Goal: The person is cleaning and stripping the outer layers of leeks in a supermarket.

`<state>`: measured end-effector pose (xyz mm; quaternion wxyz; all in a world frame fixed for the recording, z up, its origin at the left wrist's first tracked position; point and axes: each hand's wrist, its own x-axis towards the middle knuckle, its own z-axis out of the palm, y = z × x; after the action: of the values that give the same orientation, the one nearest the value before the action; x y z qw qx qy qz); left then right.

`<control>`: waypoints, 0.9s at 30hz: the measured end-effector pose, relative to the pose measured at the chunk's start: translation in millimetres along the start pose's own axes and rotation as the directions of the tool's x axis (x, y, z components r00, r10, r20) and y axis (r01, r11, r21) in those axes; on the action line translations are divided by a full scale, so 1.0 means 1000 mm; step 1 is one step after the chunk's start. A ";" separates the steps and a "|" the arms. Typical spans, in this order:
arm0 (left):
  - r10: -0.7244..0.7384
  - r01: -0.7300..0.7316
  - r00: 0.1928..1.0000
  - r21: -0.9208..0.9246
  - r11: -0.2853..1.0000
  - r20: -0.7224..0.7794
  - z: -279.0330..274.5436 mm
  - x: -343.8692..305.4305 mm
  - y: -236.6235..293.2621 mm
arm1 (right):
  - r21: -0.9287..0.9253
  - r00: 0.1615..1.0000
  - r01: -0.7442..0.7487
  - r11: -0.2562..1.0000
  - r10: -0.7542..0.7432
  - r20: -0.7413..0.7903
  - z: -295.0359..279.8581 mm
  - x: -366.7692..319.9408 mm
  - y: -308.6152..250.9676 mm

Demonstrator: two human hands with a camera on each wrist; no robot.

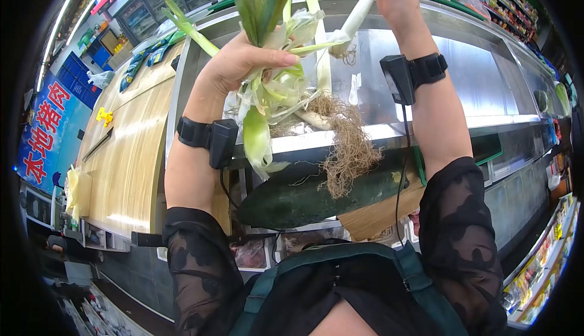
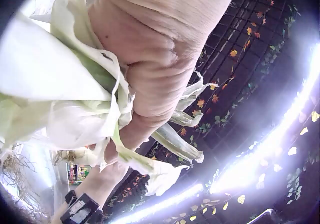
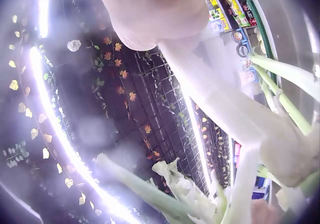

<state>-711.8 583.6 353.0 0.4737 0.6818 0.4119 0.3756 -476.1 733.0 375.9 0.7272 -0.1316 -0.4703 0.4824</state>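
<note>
In the head view my left hand [image 1: 246, 62] grips a bunch of green and pale leek leaves [image 1: 257, 138], some loose and dangling below the fist. The left wrist view shows these leaves [image 2: 75, 121] pressed around the thumb side of the hand [image 2: 155, 69]. Up at the top right, my right hand [image 1: 398, 1] holds a white leek [image 1: 364, 10] by its shaft, its root end slanting down toward the left hand. The same leek [image 3: 215, 104] crosses the right wrist view beneath the hand [image 3: 150, 14]. Stringy brown roots [image 1: 350, 147] of other leeks hang over the counter's near edge.
Beneath the hands is a metal-lined counter [image 1: 474, 80]. Under its edge lies a large dark green melon [image 1: 286, 202] beside a piece of cardboard [image 1: 371, 217]. To the left, a wooden tabletop [image 1: 131, 165] holds a knife [image 1: 97, 144] and a small yellow object [image 1: 104, 117].
</note>
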 end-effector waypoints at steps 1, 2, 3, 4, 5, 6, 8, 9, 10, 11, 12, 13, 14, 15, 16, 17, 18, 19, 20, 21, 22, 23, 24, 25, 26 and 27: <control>0.013 -0.014 0.999 -0.023 1.000 -0.030 -0.002 -0.001 -0.003 | -0.013 0.999 0.020 1.000 -0.020 -0.047 -0.002 0.003 0.000; 0.026 -0.029 0.998 -0.046 0.999 -0.060 -0.002 -0.001 -0.005 | -0.028 0.995 0.039 0.999 -0.041 -0.094 -0.004 0.005 0.000; 0.023 -0.026 0.998 -0.048 0.999 -0.058 -0.002 -0.001 -0.007 | -0.029 0.995 0.036 0.999 -0.039 -0.096 -0.009 0.010 0.003; 0.085 -0.091 0.994 -0.091 0.992 -0.075 -0.002 0.000 -0.009 | 0.031 0.995 0.044 0.999 -0.041 -0.097 -0.016 0.015 0.008; 0.144 -0.156 0.985 -0.133 0.979 -0.094 -0.002 0.001 -0.011 | 0.091 0.994 0.050 0.995 -0.041 -0.097 -0.021 0.020 0.013; 0.140 -0.152 0.986 -0.135 0.979 -0.095 -0.002 0.002 -0.013 | 0.090 0.994 0.047 0.995 -0.038 -0.099 -0.024 0.025 0.018; 0.377 -0.388 0.922 -0.219 0.895 -0.088 -0.003 0.010 -0.017 | 0.171 0.986 0.078 0.982 -0.051 -0.156 -0.028 0.035 0.027; 0.486 -0.493 0.869 -0.260 0.830 -0.096 -0.004 0.015 -0.021 | 0.172 0.987 0.070 0.983 -0.043 -0.156 -0.028 0.036 0.031; 0.607 -0.574 0.795 -0.314 0.756 0.009 -0.006 0.023 -0.024 | 0.214 0.989 0.048 0.976 -0.016 -0.147 -0.027 0.037 0.035; 0.603 -0.572 0.798 -0.311 0.759 0.004 -0.009 0.023 -0.027 | 0.257 0.990 0.027 0.966 0.009 -0.137 -0.027 0.038 0.039; 0.616 -0.546 0.786 -0.406 0.732 0.055 -0.009 0.022 -0.027 | 0.262 0.991 0.023 0.965 0.014 -0.136 -0.024 0.037 0.042; 0.630 -0.507 0.770 -0.497 0.704 0.106 -0.010 0.022 -0.026 | 0.228 0.991 -0.019 0.974 0.048 -0.123 -0.023 0.034 0.045; 0.730 -0.511 0.663 -0.614 0.602 0.164 -0.006 0.032 -0.026 | 0.186 0.991 -0.056 0.981 0.078 -0.112 -0.023 0.033 0.045; 0.729 -0.509 0.664 -0.614 0.603 0.165 -0.007 0.031 -0.024 | 0.187 0.990 -0.056 0.981 0.078 -0.113 -0.020 0.030 0.043; 0.693 -0.479 0.705 -0.618 0.624 0.153 -0.009 0.030 -0.022 | 0.213 0.995 -0.065 0.975 0.078 -0.054 -0.018 0.028 0.039; 0.653 -0.446 0.744 -0.624 0.642 0.140 -0.011 0.028 -0.022 | 0.237 0.997 -0.077 0.968 0.078 0.005 -0.016 0.026 0.035; 0.600 -0.403 0.793 -0.646 0.649 0.108 -0.013 0.025 -0.022 | 0.234 0.997 -0.081 0.969 0.083 0.000 -0.017 0.028 0.031; 0.597 -0.399 0.795 -0.649 0.647 0.107 -0.014 0.025 -0.022 | 0.249 0.992 -0.081 0.965 0.104 -0.078 -0.017 0.031 0.026; 0.525 -0.334 0.842 -0.643 0.689 0.126 -0.014 0.025 -0.022 | 0.265 0.980 -0.080 0.961 0.124 -0.156 -0.018 0.032 0.022; 0.449 -0.265 0.882 -0.635 0.726 0.145 -0.015 0.025 -0.022 | 0.262 0.979 -0.082 0.962 0.127 -0.159 -0.024 0.037 0.021; 0.384 -0.148 0.904 -0.705 0.694 0.188 -0.015 0.023 -0.022 | 0.255 0.976 -0.052 0.965 0.104 -0.193 -0.030 0.043 0.020; 0.384 -0.147 0.904 -0.708 0.691 0.187 -0.015 0.021 -0.022 | 0.248 0.971 -0.023 0.969 0.081 -0.225 -0.040 0.052 0.021; 0.332 -0.138 0.930 -0.689 0.712 0.157 -0.017 0.020 -0.021 | 0.304 0.974 0.002 0.953 0.067 -0.215 -0.050 0.060 0.018; 0.279 -0.126 0.952 -0.669 0.732 0.126 -0.019 0.019 -0.021 | 0.303 0.974 0.003 0.953 0.066 -0.217 -0.061 0.065 0.014; 0.296 -0.123 0.945 -0.692 0.712 0.137 -0.022 0.022 -0.024 | 0.356 0.989 -0.007 0.934 0.059 -0.136 -0.072 0.071 0.011; 0.300 -0.127 0.944 -0.692 0.710 0.134 -0.017 0.020 -0.022 | 0.407 0.998 -0.021 0.913 0.045 -0.050 -0.075 0.074 0.008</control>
<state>-724.3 612.5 338.8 0.6868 0.5463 0.1056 0.4676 -413.1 818.2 372.5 0.7437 0.0004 -0.3361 0.5778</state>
